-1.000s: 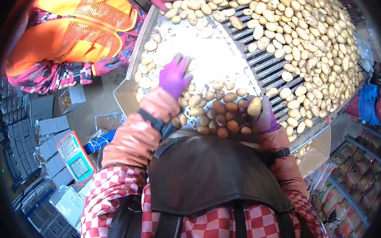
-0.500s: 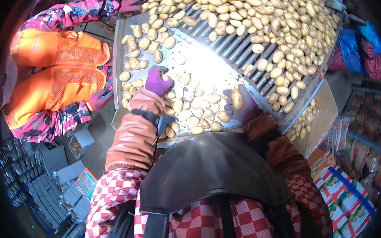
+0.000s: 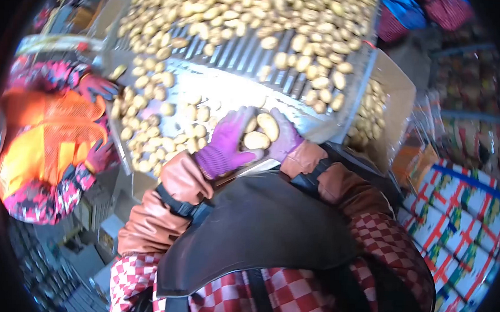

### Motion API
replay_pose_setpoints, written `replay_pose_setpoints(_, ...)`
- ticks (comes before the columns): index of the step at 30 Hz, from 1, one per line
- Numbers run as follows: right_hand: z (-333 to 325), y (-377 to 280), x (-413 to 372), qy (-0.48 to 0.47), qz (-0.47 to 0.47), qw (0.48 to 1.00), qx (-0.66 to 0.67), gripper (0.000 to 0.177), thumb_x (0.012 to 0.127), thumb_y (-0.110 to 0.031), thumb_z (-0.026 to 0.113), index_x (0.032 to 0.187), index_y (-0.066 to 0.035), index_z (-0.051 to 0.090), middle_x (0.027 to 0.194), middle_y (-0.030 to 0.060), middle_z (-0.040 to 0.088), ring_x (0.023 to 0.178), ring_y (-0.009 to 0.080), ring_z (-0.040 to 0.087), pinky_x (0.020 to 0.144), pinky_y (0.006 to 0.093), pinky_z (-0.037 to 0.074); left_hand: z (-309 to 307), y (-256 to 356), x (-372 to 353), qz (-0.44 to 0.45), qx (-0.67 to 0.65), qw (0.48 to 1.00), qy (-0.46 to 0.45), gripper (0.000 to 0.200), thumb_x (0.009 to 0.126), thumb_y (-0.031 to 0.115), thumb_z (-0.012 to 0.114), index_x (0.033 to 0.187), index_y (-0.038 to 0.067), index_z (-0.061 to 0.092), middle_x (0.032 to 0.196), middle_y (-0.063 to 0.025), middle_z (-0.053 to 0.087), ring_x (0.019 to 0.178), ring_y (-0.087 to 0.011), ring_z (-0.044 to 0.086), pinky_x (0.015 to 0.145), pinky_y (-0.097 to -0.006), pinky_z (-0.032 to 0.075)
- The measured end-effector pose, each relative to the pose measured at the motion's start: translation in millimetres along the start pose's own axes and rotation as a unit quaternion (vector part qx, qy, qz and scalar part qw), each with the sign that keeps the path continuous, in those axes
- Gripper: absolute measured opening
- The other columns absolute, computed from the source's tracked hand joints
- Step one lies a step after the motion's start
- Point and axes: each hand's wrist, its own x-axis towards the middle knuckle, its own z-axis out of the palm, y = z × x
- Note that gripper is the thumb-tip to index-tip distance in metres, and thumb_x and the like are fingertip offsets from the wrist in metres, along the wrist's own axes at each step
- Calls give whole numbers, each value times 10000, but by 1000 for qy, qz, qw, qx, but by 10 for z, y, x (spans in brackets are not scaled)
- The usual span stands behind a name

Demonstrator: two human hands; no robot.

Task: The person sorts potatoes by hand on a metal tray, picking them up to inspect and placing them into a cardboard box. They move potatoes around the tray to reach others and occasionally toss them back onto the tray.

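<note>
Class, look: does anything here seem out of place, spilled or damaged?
One potato on the left of the slatted rack looks browner than the pale potatoes around it; blur hides whether it is damaged. Nothing else stands out: the left hand and right hand cup a few pale ones.

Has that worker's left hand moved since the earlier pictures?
Yes: the left hand has moved right, away from the left edge of the tray, and is now beside the right hand.
</note>
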Motion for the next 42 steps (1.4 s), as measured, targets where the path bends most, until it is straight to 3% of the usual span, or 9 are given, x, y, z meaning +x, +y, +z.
replay_pose_setpoints(4,-344,-290,-480,-152,-94,979,101,571,960,-455,485,1364,-53,455,1331,112,528,1233,316,499,991,596,420,12,8,30,-175,-276,944,31,681,886,130,640,1478,67,310,1340,-138,501,1179,-219,509,956,-321,425)
replay_pose_setpoints(6,-574,-524,-799,-23,-254,963,-82,464,938,-418,485,1282,-107,506,1177,78,564,1089,263,537,893,508,424,15,-214,-22,-143,-223,961,81,593,903,128,622,1441,38,388,1353,-134,524,1279,-211,464,1069,-327,351)
replay_pose_setpoints(9,-622,-1000,-1398,251,-481,549,-636,126,923,-182,569,999,-96,619,791,21,645,722,134,629,603,271,504,71,-567,-183,-61,-81,990,97,501,882,128,630,1357,41,495,1269,-152,568,1202,-257,526,1016,-352,403)
replay_pose_setpoints(13,-1517,-1456,-1498,156,-435,884,-75,239,949,-270,518,1126,-114,556,1016,47,577,929,192,565,781,363,447,38,-621,-328,-34,47,989,138,439,818,177,673,1229,43,595,1151,-185,615,1074,-364,578,934,-418,456)
replay_pose_setpoints(21,-1784,-2143,-1958,188,-520,832,56,468,992,-432,437,1362,-145,432,1422,95,447,1301,311,441,1084,529,361,-53,-1169,-1102,-38,410,904,119,712,694,448,719,1297,118,535,1385,-188,443,1228,-413,420,989,-534,328)
replay_pose_setpoints(31,-1288,-2137,-1555,226,-433,864,-123,415,983,-370,474,1316,-125,517,1340,141,536,1199,391,522,1016,513,438,148,-1307,-2276,-279,250,880,293,792,732,378,735,1392,57,438,1403,-226,447,1324,-419,377,1098,-511,287)
replay_pose_setpoints(34,-1991,-2459,-1410,352,-371,775,-372,419,969,-356,491,1311,-117,526,1303,142,572,1136,394,568,984,463,467,221,-1518,-2367,-288,314,857,289,806,759,406,706,1421,60,404,1408,-209,455,1308,-436,383,1094,-518,287)
replay_pose_setpoints(37,-2484,-2595,-1378,416,-322,457,-718,389,905,-263,541,1238,-68,595,1171,136,646,984,292,638,848,372,501,229,-1336,-2198,-337,319,839,283,806,766,391,706,1429,56,392,1413,-208,450,1300,-446,386,1088,-517,293)
replay_pose_setpoints(42,-2944,-2597,-950,403,-57,437,-802,388,895,-305,561,1227,-108,609,1189,115,643,981,274,645,797,359,504,269,-1239,-2133,-313,293,849,309,776,792,276,704,1438,18,360,1382,-247,464,1250,-416,454,1062,-479,336)
